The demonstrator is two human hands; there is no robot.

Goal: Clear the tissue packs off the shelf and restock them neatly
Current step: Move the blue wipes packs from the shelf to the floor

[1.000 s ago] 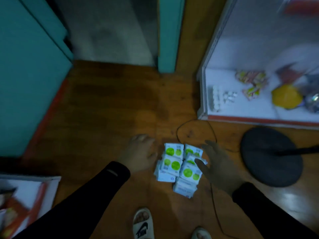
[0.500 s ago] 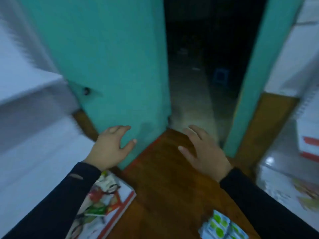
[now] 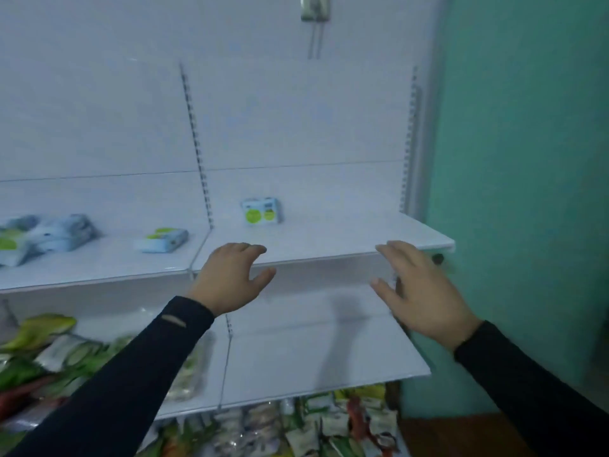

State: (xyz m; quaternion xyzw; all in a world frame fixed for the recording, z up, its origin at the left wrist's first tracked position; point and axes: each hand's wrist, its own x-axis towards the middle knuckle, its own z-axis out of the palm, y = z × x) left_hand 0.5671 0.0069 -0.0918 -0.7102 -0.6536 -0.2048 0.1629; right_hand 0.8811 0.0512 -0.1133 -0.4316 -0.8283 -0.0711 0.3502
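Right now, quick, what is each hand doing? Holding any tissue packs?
Left hand: open, fingers relaxed, holding nothing, raised in front of the shelf.
Right hand: open, holding nothing, near the shelf's right end.

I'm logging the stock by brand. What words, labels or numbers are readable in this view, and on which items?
None can be read.
Upright tissue pack on the white shelf: green round labels and a dark strip of print, too blurred.
Flat tissue pack: print too blurred.
Pile of tissue packs at far left: motion-blurred.
Snack bags on the lowest shelf: print too small and blurred.
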